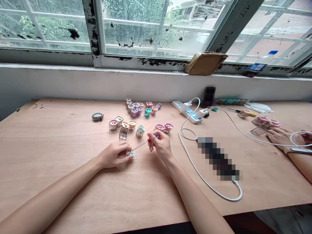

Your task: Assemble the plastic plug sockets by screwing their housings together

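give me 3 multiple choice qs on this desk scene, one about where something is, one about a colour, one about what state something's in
1. Where is the clear plastic water bottle with the blue cap?
A. At the white window ledge
B. On the wooden table beside the power strip
C. In a person's hand

2. What colour is the handle of the slim steel screwdriver in the right hand?
A. Blue
B. Red
C. Yellow

3. What is the left hand doing?
A. Lying flat and open
B. Gripping the water bottle
C. Curled around a small clear plastic and metal part

Answers:
1. A, it stands up by the window glass.
2. B, red shows between the fingers.
3. C, the part sticks out past the fingertips, near the screwdriver's tip.
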`<action>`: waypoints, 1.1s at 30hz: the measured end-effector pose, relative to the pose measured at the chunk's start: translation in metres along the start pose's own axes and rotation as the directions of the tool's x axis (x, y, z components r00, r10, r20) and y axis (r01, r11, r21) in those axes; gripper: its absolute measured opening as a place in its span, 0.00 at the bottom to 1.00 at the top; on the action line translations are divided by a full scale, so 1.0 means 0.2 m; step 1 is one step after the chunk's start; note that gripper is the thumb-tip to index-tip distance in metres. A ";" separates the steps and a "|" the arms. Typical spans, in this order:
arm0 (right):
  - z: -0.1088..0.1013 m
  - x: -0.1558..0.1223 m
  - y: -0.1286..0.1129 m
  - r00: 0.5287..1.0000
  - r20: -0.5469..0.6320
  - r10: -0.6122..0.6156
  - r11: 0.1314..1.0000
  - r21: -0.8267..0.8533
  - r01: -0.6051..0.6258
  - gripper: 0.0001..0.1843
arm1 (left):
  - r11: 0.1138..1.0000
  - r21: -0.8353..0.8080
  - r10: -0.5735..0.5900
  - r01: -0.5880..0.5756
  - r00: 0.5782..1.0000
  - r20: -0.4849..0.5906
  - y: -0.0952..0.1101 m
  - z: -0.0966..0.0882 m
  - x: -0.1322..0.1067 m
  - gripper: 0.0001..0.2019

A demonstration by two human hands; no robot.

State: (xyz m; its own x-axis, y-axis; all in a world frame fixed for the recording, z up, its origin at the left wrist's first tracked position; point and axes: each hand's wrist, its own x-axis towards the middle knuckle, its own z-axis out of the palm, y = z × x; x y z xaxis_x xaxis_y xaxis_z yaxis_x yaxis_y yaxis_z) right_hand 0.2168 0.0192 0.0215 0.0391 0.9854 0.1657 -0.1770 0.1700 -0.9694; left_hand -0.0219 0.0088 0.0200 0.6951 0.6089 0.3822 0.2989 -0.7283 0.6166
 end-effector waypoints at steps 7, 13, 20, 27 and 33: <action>0.00 -0.01 -0.01 1.000 -0.025 0.012 0.999 -0.034 -0.013 0.29 | 1.000 -0.005 0.001 -0.001 1.000 -0.002 0.00 0.00 0.00 0.06; 0.00 -0.01 -0.01 0.999 -0.032 0.038 0.999 -0.032 -0.039 0.29 | 1.000 -0.004 -0.002 0.002 1.000 -0.010 0.00 0.00 0.00 0.05; 0.00 -0.01 -0.01 0.998 -0.037 0.045 0.999 -0.007 -0.045 0.30 | 1.000 0.013 -0.021 0.022 0.998 -0.051 0.01 0.00 0.00 0.04; 0.01 0.00 -0.01 0.994 -0.067 0.082 0.996 0.028 -0.080 0.31 | 0.999 0.024 -0.035 0.039 0.991 -0.126 0.00 0.01 -0.01 0.05; 0.01 0.00 -0.01 0.994 -0.085 0.072 0.997 0.031 -0.070 0.30 | 0.999 0.047 -0.012 0.020 0.987 -0.159 -0.01 0.02 -0.01 0.04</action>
State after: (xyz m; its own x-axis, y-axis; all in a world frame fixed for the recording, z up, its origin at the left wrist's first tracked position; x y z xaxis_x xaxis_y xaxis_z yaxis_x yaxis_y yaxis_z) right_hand 0.2151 0.0183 0.0240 0.1093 0.9908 0.0797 -0.2095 0.1013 -0.9726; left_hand -0.0217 0.0081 0.0155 0.5782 0.6603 0.4793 0.3436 -0.7299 0.5909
